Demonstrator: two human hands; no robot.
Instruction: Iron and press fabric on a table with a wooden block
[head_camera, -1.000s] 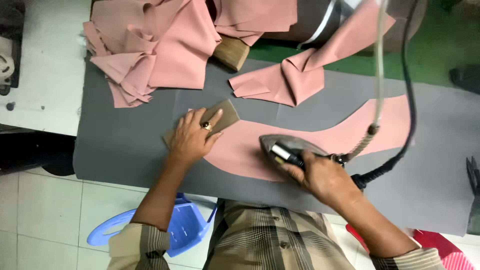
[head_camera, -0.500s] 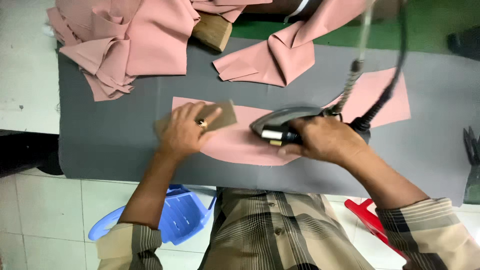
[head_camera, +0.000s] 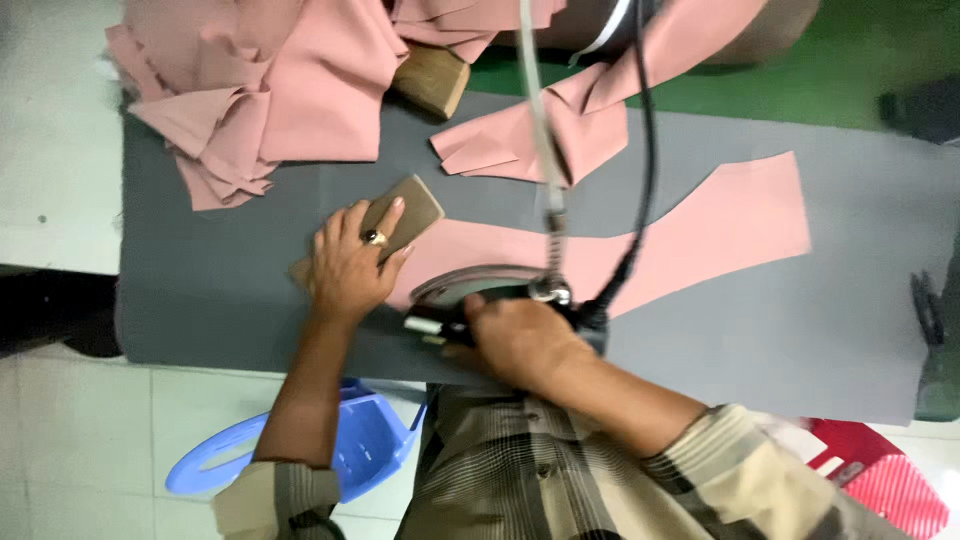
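A long curved piece of pink fabric (head_camera: 720, 225) lies flat on the grey padded table (head_camera: 220, 290). My left hand (head_camera: 350, 265), with a ring on one finger, presses a flat tan cardboard template (head_camera: 405, 210) down on the fabric's left end. My right hand (head_camera: 520, 340) grips the handle of a steam iron (head_camera: 465, 290) that rests on the fabric just right of the template. A black cord (head_camera: 645, 150) and a pale hose (head_camera: 540, 140) run up from the iron's back.
A heap of pink fabric pieces (head_camera: 260, 90) lies at the table's back left, with a wooden block (head_camera: 430, 78) beside it and a folded pink piece (head_camera: 545, 140) behind the iron. A blue plastic stool (head_camera: 355, 455) and a red basket (head_camera: 880, 480) stand on the tiled floor below.
The iron has slid left along the fabric toward my left hand and nearer the table's front edge. My left hand stays on the template.
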